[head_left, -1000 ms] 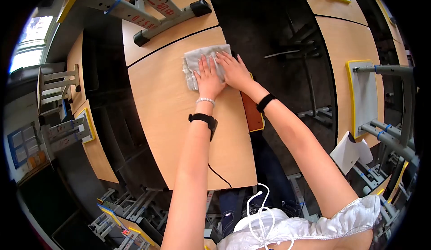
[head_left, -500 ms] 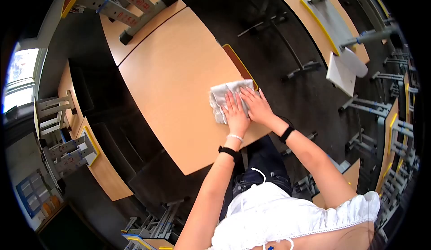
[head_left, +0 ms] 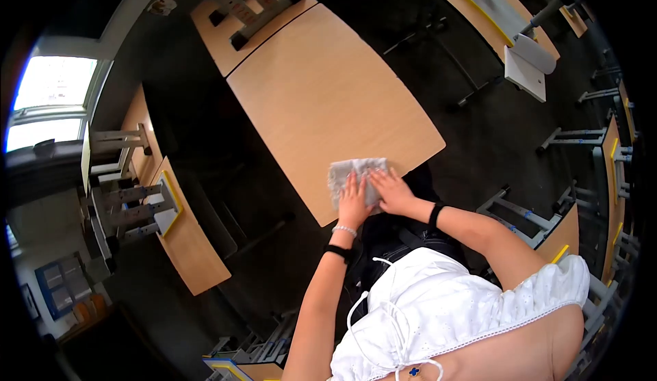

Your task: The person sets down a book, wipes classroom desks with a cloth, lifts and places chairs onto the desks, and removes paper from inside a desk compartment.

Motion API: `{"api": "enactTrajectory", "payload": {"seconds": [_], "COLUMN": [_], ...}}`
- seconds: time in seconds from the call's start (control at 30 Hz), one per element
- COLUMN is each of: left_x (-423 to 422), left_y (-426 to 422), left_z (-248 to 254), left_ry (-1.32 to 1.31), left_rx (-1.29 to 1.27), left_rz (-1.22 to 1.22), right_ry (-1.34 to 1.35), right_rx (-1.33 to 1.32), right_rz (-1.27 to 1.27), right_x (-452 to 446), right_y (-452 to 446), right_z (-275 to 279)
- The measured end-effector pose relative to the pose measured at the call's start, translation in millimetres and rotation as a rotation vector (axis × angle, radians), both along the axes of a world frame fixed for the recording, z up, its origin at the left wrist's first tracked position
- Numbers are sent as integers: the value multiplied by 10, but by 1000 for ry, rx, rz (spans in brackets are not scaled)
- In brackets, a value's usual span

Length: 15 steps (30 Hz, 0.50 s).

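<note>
A folded whitish-grey cloth [head_left: 340, 176] lies on the light wood desk [head_left: 328, 94], close to its near edge and left corner. My left hand [head_left: 354, 202] rests flat on the cloth with its fingers stretched forward. Beside it, my right hand [head_left: 393, 193] lies flat on the cloth's right part, fingers stretched out and angled to the left. Both hands press the cloth from above, and their fingertips stay visible. The desk surface under the cloth is hidden.
An upturned chair [head_left: 256, 15] stands on the adjoining far desk. To the left is another desk [head_left: 195, 258] carrying upturned chairs. At the right, a desk holds a chair and an open booklet [head_left: 527, 73]. Several metal desk legs [head_left: 520, 213] stand at the right.
Both hands and the cloth have slid from the desk's right edge leftward along the near edge, closer to my body. The camera view has shifted too.
</note>
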<state>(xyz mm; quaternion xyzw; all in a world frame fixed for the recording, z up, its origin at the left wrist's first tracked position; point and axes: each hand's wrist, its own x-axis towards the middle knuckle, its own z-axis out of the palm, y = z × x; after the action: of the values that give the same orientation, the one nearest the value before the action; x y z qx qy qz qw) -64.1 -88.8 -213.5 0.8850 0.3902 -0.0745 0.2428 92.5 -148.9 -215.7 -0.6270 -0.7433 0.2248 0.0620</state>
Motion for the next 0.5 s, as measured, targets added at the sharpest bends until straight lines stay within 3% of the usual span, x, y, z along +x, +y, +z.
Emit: {"api": "enactTrajectory", "payload": {"seconds": [0.1,0.2,0.27,0.33,0.5], "left_x": [-710,-1102,-1275,-1269,-875], "left_y": [-101,-147,-186,-194,-261], "left_z": [-54,170,8,-83,68], "left_ry": [-7,199,89,-80,97], "left_rx": [56,9,54,127,3], "left_rz": [112,206,217,227,202], "right_ry": [36,28,2,27,-19], "right_rx": [55,81,68,63,32], "right_rz": [180,299,339,333,363], "right_x": [-573,-980,-1112,-1083,-600], "right_y": [150,274,318,317,188], "right_z": [-123,-185,-157,-109,-55]}}
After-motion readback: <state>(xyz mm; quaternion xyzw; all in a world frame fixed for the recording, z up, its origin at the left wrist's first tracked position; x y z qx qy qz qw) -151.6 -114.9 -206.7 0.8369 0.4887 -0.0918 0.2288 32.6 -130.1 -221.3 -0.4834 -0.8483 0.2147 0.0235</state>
